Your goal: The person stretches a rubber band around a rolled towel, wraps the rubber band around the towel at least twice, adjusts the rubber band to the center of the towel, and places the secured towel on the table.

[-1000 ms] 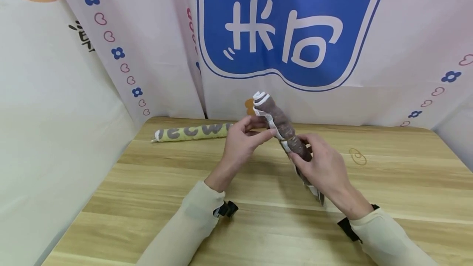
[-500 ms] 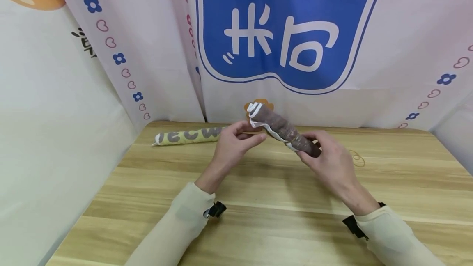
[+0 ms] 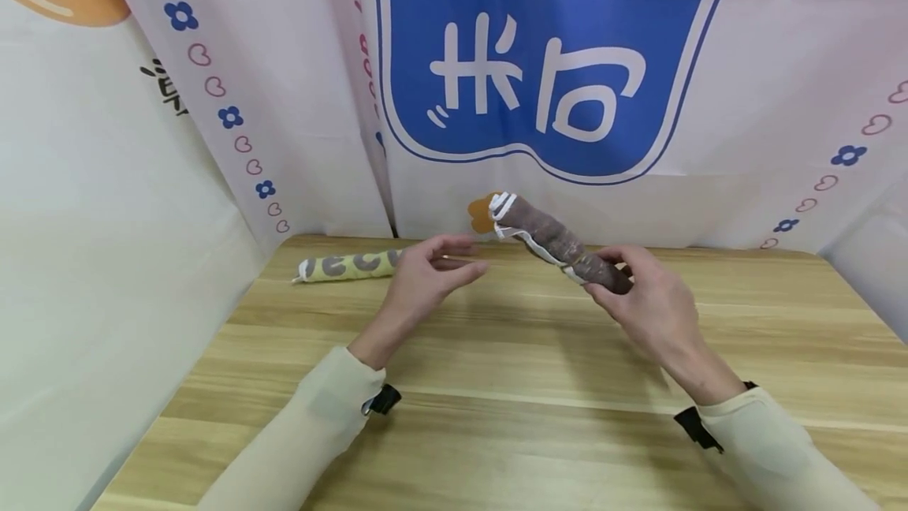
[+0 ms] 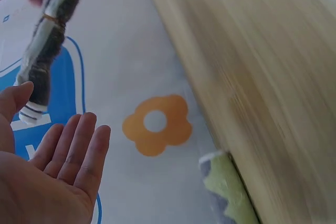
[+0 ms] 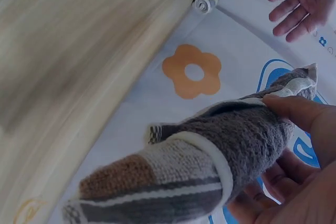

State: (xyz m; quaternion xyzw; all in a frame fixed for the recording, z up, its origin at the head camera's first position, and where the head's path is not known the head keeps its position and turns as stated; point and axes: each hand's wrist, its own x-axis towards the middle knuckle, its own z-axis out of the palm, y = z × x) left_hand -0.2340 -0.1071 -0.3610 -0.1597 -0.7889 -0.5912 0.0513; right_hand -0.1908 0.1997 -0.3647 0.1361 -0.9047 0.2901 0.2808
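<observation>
My right hand [image 3: 656, 306] grips a rolled brown-grey towel [image 3: 549, 239] by its lower right end, holding it tilted above the table. White hems show at the towel's upper end and along its side. In the left wrist view a thin orange rubber band [image 4: 50, 18] circles this rolled towel [image 4: 44, 59]. Apart from the towel, my left hand [image 3: 426, 274] has its fingers extended and holds nothing. Behind the left hand lies a second rolled towel [image 3: 347, 266], yellow-green with grey letters, partly covered by that hand in the head view.
A loose rubber band [image 5: 29, 211] lies on the wooden table [image 3: 454, 416], seen in the right wrist view. Behind the table hangs a printed cloth [image 3: 766, 101] with a blue sign. Another pale cloth [image 3: 142, 259] closes off the left side.
My left hand has let go of the brown-grey towel and drawn away leftward. My right hand has moved slightly right with the towel, which is now tilted closer to level.
</observation>
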